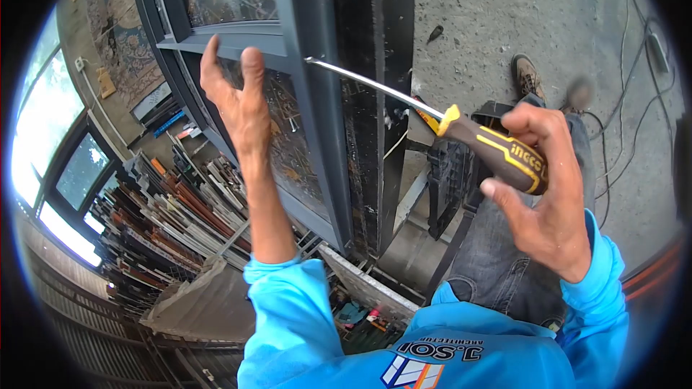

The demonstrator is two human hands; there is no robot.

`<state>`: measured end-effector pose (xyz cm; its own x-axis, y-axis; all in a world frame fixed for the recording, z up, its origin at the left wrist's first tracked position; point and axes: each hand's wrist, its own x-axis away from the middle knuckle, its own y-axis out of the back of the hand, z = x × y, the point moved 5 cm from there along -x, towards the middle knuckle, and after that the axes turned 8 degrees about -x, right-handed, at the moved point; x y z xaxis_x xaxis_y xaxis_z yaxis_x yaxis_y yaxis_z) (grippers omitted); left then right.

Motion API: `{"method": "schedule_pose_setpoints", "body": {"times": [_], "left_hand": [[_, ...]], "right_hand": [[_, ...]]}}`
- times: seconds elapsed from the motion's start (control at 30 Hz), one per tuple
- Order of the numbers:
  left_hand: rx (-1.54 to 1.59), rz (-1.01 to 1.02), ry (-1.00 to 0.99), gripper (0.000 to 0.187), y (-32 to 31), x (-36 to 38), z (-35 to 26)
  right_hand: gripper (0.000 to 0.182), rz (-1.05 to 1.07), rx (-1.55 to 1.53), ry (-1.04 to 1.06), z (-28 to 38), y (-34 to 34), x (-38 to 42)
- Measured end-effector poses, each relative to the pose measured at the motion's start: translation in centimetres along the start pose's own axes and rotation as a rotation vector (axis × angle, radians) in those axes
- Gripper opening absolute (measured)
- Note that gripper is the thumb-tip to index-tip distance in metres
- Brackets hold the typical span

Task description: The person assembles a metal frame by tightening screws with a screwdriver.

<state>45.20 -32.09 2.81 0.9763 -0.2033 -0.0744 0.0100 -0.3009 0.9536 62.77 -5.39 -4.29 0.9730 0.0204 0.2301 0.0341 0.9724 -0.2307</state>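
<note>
A long screwdriver (pixel 497 148) with a brown and yellow handle is in my right hand (pixel 551 202), fingers curled round the handle. Its metal shaft points left and up, and the tip lies at or just in front of the dark grey frame (pixel 313 101); contact is unclear. My left hand (pixel 241 104) is raised over the frame's crossbar and glass pane, fingers apart and holding nothing. A small screw (pixel 293 124) shows against the glass just right of my left wrist.
Long profile strips (pixel 187 209) are stacked at the lower left near windows. A black case (pixel 445 180) sits beside my legs. Cables (pixel 627 101) and a shod foot (pixel 528 75) are on the concrete floor at right. Tools (pixel 360 317) lie below the frame.
</note>
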Motion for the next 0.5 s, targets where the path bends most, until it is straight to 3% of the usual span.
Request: {"method": "schedule_pose_setpoints", "body": {"times": [0.03, 0.07, 0.1, 0.2, 0.27, 0.3, 0.43, 0.5], "left_hand": [[0.196, -0.149, 0.409, 0.111, -0.1, 0.8, 1.4], [0.501, -0.294, 0.658, 0.123, -0.4, 1.2, 2.1], [0.561, -0.393, 0.795, 0.116, -1.7, 1.4, 2.9], [0.786, -0.465, 0.792, 0.119, -5.2, 0.8, 3.7], [0.942, -0.358, 0.704, 0.121, -6.3, -0.4, 4.1], [0.980, -0.397, 0.717, 0.121, -6.6, -0.7, 4.2], [0.519, -0.459, 0.815, 0.111, -5.4, -1.7, 4.4], [0.723, -0.485, 0.711, 0.101, -5.8, -1.5, 4.0]], "right_hand": [[0.056, -0.043, 0.094, 0.032, 0.4, 0.2, 0.1], [0.056, -0.018, 0.122, 0.056, 0.8, -0.1, 0.1], [0.056, -0.028, 0.208, 0.108, 1.0, -0.4, 0.2], [0.055, -0.010, 0.440, 0.277, 1.1, -0.3, 0.6], [0.053, -0.014, 0.569, 0.409, 1.1, 0.0, 0.2], [0.052, -0.005, 0.605, 0.434, 1.0, 0.0, 0.0], [0.053, -0.020, 0.653, 0.458, 2.1, -0.1, -0.7], [0.052, 0.004, 0.729, 0.509, 2.2, 0.3, -1.1]]}}
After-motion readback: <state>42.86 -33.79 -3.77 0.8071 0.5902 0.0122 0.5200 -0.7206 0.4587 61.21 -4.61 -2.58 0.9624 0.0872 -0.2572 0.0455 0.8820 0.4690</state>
